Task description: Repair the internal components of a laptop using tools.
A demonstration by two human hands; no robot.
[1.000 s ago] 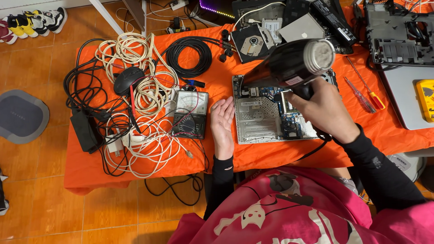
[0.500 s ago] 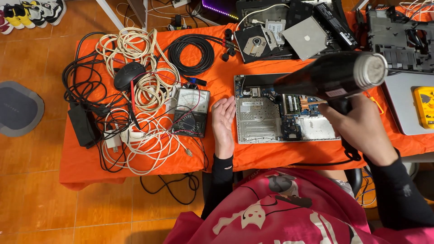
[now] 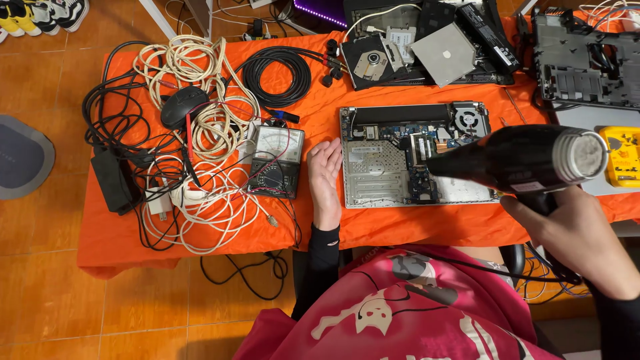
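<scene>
My right hand (image 3: 575,237) grips the handle of a black heat gun (image 3: 527,159) held in the air, its metal nozzle pointing right, over the right edge of an opened laptop chassis (image 3: 383,163). The chassis lies on the orange tablecloth (image 3: 320,100) with its circuit board and fan exposed. My left hand (image 3: 325,175) rests flat and palm down on the cloth, just left of the chassis and right of an analog multimeter (image 3: 275,162). The left hand holds nothing.
Tangled white and black cables (image 3: 193,133), a black mouse (image 3: 183,105) and a power adapter (image 3: 113,179) fill the table's left. An optical drive (image 3: 373,61), drive parts and another laptop shell (image 3: 587,60) lie at the back. A yellow device (image 3: 620,157) sits at right.
My right hand has carried the heat gun to the right, off the laptop chassis toward the table's right edge. The left hand has stayed flat beside the chassis.
</scene>
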